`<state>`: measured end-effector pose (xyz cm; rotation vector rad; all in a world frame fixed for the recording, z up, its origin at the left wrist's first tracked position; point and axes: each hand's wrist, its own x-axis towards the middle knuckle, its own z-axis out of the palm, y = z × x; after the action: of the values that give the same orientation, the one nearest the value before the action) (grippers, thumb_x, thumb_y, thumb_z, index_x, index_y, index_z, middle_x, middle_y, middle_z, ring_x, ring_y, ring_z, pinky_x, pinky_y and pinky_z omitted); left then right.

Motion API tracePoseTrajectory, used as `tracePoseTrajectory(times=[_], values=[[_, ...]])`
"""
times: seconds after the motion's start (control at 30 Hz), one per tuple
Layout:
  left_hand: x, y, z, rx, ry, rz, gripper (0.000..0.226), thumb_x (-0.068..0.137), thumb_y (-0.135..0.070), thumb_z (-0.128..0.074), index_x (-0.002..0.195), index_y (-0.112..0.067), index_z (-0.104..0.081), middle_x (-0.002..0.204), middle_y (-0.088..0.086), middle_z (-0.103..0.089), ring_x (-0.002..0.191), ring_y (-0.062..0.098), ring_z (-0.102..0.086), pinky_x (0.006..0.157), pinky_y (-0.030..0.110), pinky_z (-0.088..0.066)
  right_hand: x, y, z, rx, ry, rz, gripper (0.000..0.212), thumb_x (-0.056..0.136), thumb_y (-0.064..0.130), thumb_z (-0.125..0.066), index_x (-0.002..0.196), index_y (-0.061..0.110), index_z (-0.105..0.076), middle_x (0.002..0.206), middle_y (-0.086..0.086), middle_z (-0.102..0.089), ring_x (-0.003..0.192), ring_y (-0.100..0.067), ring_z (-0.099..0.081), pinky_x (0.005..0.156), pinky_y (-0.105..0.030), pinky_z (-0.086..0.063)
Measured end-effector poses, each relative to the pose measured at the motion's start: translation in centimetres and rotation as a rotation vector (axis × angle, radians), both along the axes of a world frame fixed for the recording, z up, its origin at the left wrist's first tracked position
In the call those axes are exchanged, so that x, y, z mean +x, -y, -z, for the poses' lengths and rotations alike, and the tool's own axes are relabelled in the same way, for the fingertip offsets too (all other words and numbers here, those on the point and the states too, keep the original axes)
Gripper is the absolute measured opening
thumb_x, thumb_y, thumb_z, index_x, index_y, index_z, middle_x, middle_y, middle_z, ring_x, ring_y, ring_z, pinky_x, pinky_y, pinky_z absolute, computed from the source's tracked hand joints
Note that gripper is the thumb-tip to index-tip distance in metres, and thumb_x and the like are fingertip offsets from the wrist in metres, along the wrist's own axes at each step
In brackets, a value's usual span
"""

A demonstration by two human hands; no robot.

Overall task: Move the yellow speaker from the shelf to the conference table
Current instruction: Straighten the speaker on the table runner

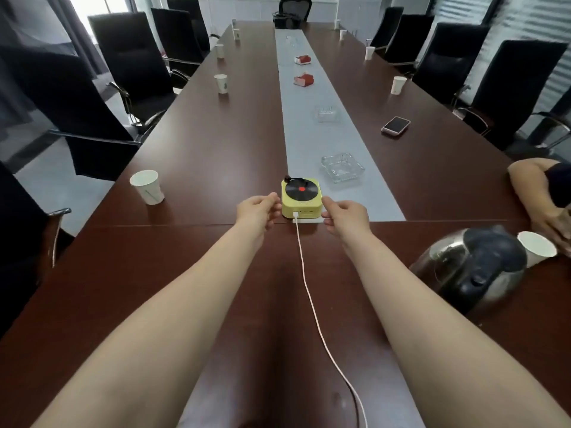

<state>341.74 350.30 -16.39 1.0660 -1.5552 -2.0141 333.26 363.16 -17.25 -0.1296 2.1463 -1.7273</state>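
Conference table (191, 156) — yellow speaker (301, 197) seemingly released, mid-runner

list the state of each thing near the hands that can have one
yellow speaker: upright on the conference table, cable plugged in
white cable: plugged into speaker front, trailing toward the camera
left hand: beside speaker, fingers loosely curled
right hand: fingertips at speaker's side
kettle: lid closed
phone: lying flat

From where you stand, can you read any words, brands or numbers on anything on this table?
None can be read.
Yellow speaker: faint marks on its front face, too small to read.
Nearest paper cup: a faint print, blurred.
Paper cup farther up the left side: a dark print, blurred.
Red boxes: no lettering to make out.
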Motion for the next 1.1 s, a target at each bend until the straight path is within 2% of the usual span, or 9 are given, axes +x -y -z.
tracePoseTrajectory(times=[0.27, 0.37, 0.5, 0.6, 0.67, 0.73, 0.77, 0.93, 1.1], values=[[-9.2, 4.6, 3.0, -0.056, 0.087, -0.03, 0.017, 0.092, -0.025, -0.058, 0.095, -0.01, -0.066, 0.083, 0.0, -0.062, 0.086, 0.017, -0.058, 0.078, 0.025, -0.047, -9.1, 4.5, 1.8, 0.188, -0.067, -0.01, 0.052, 0.089, 0.039, -0.057, 0.131, 0.007, -0.054, 0.132, -0.006, -0.056, 0.119, -0.024, -0.054, 0.094, -0.032, -0.042], [-11.7, 5.7, 4.7, -0.105, 0.187, -0.03, 0.041, 0.093, -0.027, -0.056, 0.13, -0.008, -0.056, 0.122, 0.006, -0.062, 0.113, 0.023, -0.057, 0.09, 0.028, -0.042, -11.6, 5.6, 3.4, 0.227, -0.049, -0.032, 0.055, 0.091, 0.037, -0.055, 0.137, 0.008, -0.046, 0.143, -0.007, -0.049, 0.131, -0.024, -0.047, 0.101, -0.032, -0.038], [-14.8, 6.7, 8.0, -0.146, 0.265, 0.022, 0.057, 0.096, -0.028, -0.05, 0.147, -0.007, -0.035, 0.154, 0.006, -0.037, 0.14, 0.023, -0.036, 0.109, 0.032, -0.03, -14.5, 7.0, 6.5, 0.276, -0.001, -0.064, 0.058, 0.094, 0.036, -0.05, 0.142, 0.006, -0.04, 0.146, -0.01, -0.046, 0.134, -0.026, -0.044, 0.107, -0.033, -0.034], [-16.4, 7.0, 10.6, -0.15, 0.291, 0.068, 0.058, 0.097, -0.028, -0.048, 0.147, -0.005, -0.031, 0.155, 0.01, -0.033, 0.141, 0.026, -0.033, 0.11, 0.035, -0.03, -16.1, 8.2, 8.8, 0.291, 0.015, -0.059, 0.052, 0.097, 0.027, -0.044, 0.136, -0.007, -0.041, 0.144, -0.02, -0.045, 0.133, -0.034, -0.043, 0.108, -0.041, -0.034], [-17.4, 7.4, 12.4, -0.168, 0.278, 0.105, 0.039, 0.097, -0.024, -0.047, 0.129, -0.001, -0.05, 0.134, 0.013, -0.055, 0.125, 0.031, -0.048, 0.096, 0.034, -0.043, -17.2, 9.0, 10.3, 0.279, 0.025, -0.044, 0.047, 0.097, 0.021, -0.042, 0.13, -0.012, -0.042, 0.139, -0.02, -0.051, 0.131, -0.036, -0.044, 0.107, -0.045, -0.034], [-17.7, 7.4, 13.6, -0.2, 0.262, 0.142, 0.027, 0.096, -0.023, -0.047, 0.117, -0.009, -0.057, 0.114, 0.004, -0.062, 0.109, 0.024, -0.054, 0.082, 0.027, -0.047, -17.7, 9.5, 11.8, 0.239, 0.05, -0.06, 0.034, 0.097, 0.018, -0.041, 0.119, -0.003, -0.056, 0.115, -0.007, -0.059, 0.116, -0.028, -0.054, 0.098, -0.04, -0.042], [-17.9, 7.5, 14.3, -0.206, 0.251, 0.16, 0.036, 0.095, -0.025, -0.048, 0.128, -0.012, -0.052, 0.123, 0.002, -0.06, 0.114, 0.022, -0.054, 0.089, 0.029, -0.047, -17.9, 9.7, 12.5, 0.216, 0.051, -0.072, 0.028, 0.096, 0.017, -0.041, 0.113, 0.006, -0.061, 0.107, -0.004, -0.058, 0.107, -0.024, -0.055, 0.093, -0.037, -0.044], [-17.3, 7.7, 15.6, -0.165, 0.182, 0.197, 0.063, 0.096, -0.02, -0.05, 0.152, -0.022, -0.02, 0.147, -0.006, -0.04, 0.13, 0.014, -0.044, 0.108, 0.028, -0.035, -17.3, 9.5, 14.2, 0.036, 0.078, -0.055, 0.043, 0.097, 0.014, -0.046, 0.141, 0.014, -0.046, 0.136, 0.004, -0.054, 0.129, -0.015, -0.048, 0.108, -0.03, -0.04], [-17.1, 8.0, 16.7, -0.138, 0.124, 0.205, 0.07, 0.095, -0.019, -0.054, 0.153, -0.022, -0.015, 0.155, -0.005, -0.032, 0.139, 0.013, -0.035, 0.117, 0.035, -0.029, -17.3, 9.5, 14.8, -0.009, 0.094, -0.038, 0.047, 0.097, 0.015, -0.046, 0.144, 0.013, -0.041, 0.149, -0.001, -0.044, 0.137, -0.015, -0.042, 0.114, -0.031, -0.034]])
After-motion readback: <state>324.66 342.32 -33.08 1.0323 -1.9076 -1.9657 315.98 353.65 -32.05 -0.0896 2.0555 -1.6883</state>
